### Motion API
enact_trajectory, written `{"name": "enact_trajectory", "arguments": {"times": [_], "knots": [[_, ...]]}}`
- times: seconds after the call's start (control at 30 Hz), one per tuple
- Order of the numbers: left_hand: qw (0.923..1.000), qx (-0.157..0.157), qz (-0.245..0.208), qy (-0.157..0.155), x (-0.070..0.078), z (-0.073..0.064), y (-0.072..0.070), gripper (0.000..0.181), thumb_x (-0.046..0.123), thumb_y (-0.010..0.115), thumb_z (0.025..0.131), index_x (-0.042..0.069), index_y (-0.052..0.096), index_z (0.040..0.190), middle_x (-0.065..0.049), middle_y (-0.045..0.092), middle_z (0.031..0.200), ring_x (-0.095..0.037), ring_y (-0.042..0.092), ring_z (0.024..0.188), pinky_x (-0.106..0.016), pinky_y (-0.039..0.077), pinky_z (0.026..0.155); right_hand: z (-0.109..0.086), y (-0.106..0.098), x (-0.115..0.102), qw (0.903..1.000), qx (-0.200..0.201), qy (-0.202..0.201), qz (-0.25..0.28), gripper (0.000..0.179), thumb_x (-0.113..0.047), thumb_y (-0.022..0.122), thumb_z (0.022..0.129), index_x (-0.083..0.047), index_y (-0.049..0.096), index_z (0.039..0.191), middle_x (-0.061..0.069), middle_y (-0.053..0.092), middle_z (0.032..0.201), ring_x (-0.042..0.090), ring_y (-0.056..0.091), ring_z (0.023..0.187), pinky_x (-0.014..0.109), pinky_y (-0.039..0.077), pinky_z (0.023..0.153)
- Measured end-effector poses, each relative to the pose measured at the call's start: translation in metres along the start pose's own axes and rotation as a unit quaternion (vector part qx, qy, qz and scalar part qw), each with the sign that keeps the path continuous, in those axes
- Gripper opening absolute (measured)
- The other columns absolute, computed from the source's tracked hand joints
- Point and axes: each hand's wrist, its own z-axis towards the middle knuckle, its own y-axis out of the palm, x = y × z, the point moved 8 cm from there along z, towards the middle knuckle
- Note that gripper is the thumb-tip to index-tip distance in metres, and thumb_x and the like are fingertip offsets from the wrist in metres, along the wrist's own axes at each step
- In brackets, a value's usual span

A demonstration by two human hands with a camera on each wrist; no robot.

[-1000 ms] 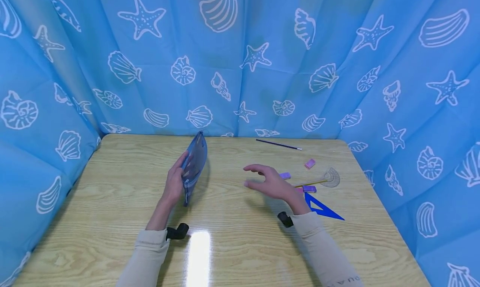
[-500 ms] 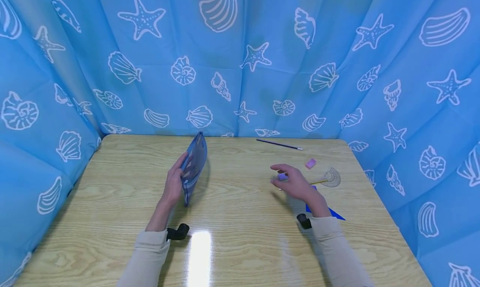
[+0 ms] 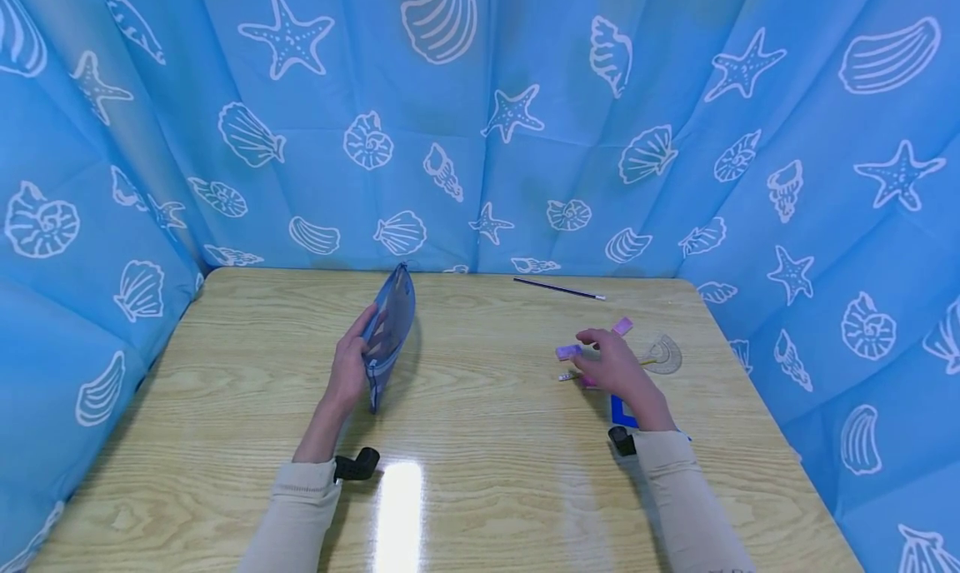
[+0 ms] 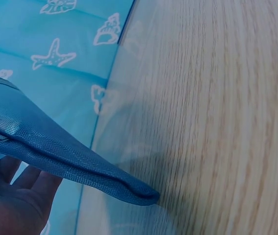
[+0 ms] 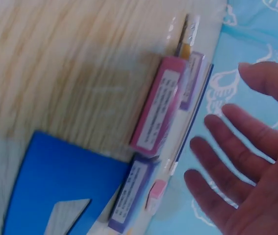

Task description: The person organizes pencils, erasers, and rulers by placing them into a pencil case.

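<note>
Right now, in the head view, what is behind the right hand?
Beside the right hand, parts of a yellow pencil and pink block show; the rest is covered. The purple block beside the blue set square, seen from the right wrist, is hidden.

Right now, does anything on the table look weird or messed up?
Nothing looks spilled or broken. Only the dark pencil seems a bit stray: it lies by itself near the far edge of the table, while the purple eraser, protractor and blue triangle lie closer to the right hand.
</note>
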Motion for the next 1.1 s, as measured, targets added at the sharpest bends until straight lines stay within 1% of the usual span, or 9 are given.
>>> {"name": "enact_trajectory", "arguments": {"times": [0.13, 0.23, 0.4, 0.5, 0.63, 0.77, 0.9, 1.0, 1.1], "knots": [[1.0000, 0.003, -0.002, -0.002, 0.000, 0.000, -0.002, 0.068, -0.001, 0.016, 0.094, 0.005, 0.020, 0.162, -0.023, 0.033, 0.162, -0.048, 0.036, 0.145, -0.060, 0.027, 0.121, 0.003, -0.002, 0.009, 0.9993, 0.000, 0.034, -0.017, 0.049, -0.021, 0.064, 0.097, 0.010, 0.057, 0.134, 0.031, 0.060, 0.134, 0.047, 0.054, 0.128, 0.061, 0.043, 0.108], [0.9999, 0.008, -0.004, -0.005, -0.001, 0.000, -0.004, 0.068, -0.001, 0.016, 0.095, 0.005, 0.021, 0.162, -0.022, 0.034, 0.162, -0.048, 0.037, 0.145, -0.060, 0.028, 0.121, 0.006, 0.000, 0.015, 0.9984, -0.002, 0.049, -0.027, 0.050, -0.024, 0.065, 0.095, 0.011, 0.060, 0.131, 0.031, 0.063, 0.129, 0.045, 0.059, 0.122, 0.060, 0.046, 0.106], [0.9999, 0.008, -0.006, -0.002, -0.002, 0.001, -0.003, 0.067, -0.001, 0.016, 0.095, 0.006, 0.022, 0.162, -0.021, 0.035, 0.162, -0.048, 0.039, 0.143, -0.061, 0.028, 0.120, 0.010, 0.005, 0.017, 0.9980, 0.001, 0.044, -0.045, 0.049, -0.025, 0.069, 0.092, 0.011, 0.064, 0.124, 0.027, 0.068, 0.117, 0.039, 0.064, 0.107, 0.056, 0.051, 0.099], [0.9999, 0.011, 0.002, -0.004, -0.003, 0.000, -0.003, 0.066, 0.001, 0.016, 0.097, 0.007, 0.023, 0.162, -0.019, 0.036, 0.162, -0.046, 0.040, 0.144, -0.062, 0.028, 0.120, 0.013, 0.007, 0.014, 0.9982, 0.005, 0.037, -0.046, 0.048, -0.026, 0.072, 0.090, 0.010, 0.066, 0.121, 0.024, 0.070, 0.112, 0.032, 0.064, 0.098, 0.052, 0.053, 0.095], [0.9998, 0.017, 0.008, -0.006, -0.003, 0.000, -0.005, 0.066, 0.001, 0.017, 0.097, 0.008, 0.024, 0.162, -0.019, 0.037, 0.161, -0.045, 0.041, 0.143, -0.062, 0.028, 0.120, 0.016, 0.015, 0.009, 0.9991, -0.013, 0.037, -0.019, 0.050, -0.026, 0.076, 0.088, 0.009, 0.065, 0.123, 0.023, 0.067, 0.113, 0.023, 0.066, 0.078, 0.042, 0.059, 0.077], [0.9999, 0.014, 0.004, -0.005, -0.004, 0.000, -0.006, 0.067, 0.000, 0.017, 0.096, 0.007, 0.023, 0.162, -0.020, 0.037, 0.161, -0.046, 0.041, 0.143, -0.061, 0.028, 0.120, 0.019, 0.022, 0.008, 0.9981, -0.033, 0.050, 0.017, 0.052, -0.022, 0.082, 0.084, 0.007, 0.064, 0.124, 0.025, 0.059, 0.118, 0.016, 0.065, 0.058, 0.030, 0.057, 0.059], [0.9999, 0.013, 0.003, -0.006, -0.004, -0.001, -0.006, 0.067, 0.000, 0.018, 0.096, 0.008, 0.024, 0.162, -0.020, 0.037, 0.161, -0.047, 0.040, 0.143, -0.061, 0.027, 0.120, 0.019, 0.024, 0.008, 0.9974, -0.038, 0.054, 0.028, 0.050, -0.020, 0.084, 0.081, 0.004, 0.065, 0.121, 0.026, 0.057, 0.121, 0.015, 0.062, 0.056, 0.029, 0.056, 0.056], [0.9998, 0.016, 0.007, -0.007, -0.005, -0.002, -0.006, 0.066, 0.000, 0.019, 0.096, 0.008, 0.025, 0.162, -0.020, 0.038, 0.160, -0.047, 0.040, 0.143, -0.061, 0.029, 0.120, 0.020, 0.025, 0.007, 0.9975, -0.035, 0.047, 0.040, 0.048, -0.019, 0.084, 0.081, 0.005, 0.065, 0.119, 0.027, 0.057, 0.121, 0.018, 0.062, 0.058, 0.031, 0.056, 0.053], [0.9999, 0.015, 0.003, -0.003, -0.004, -0.002, -0.005, 0.066, 0.000, 0.018, 0.096, 0.007, 0.025, 0.161, -0.022, 0.037, 0.160, -0.048, 0.040, 0.143, -0.061, 0.031, 0.118, 0.021, 0.024, 0.005, 0.9980, -0.023, 0.036, 0.046, 0.051, -0.018, 0.085, 0.080, 0.006, 0.065, 0.120, 0.027, 0.056, 0.122, 0.025, 0.064, 0.071, 0.030, 0.056, 0.052]]}}
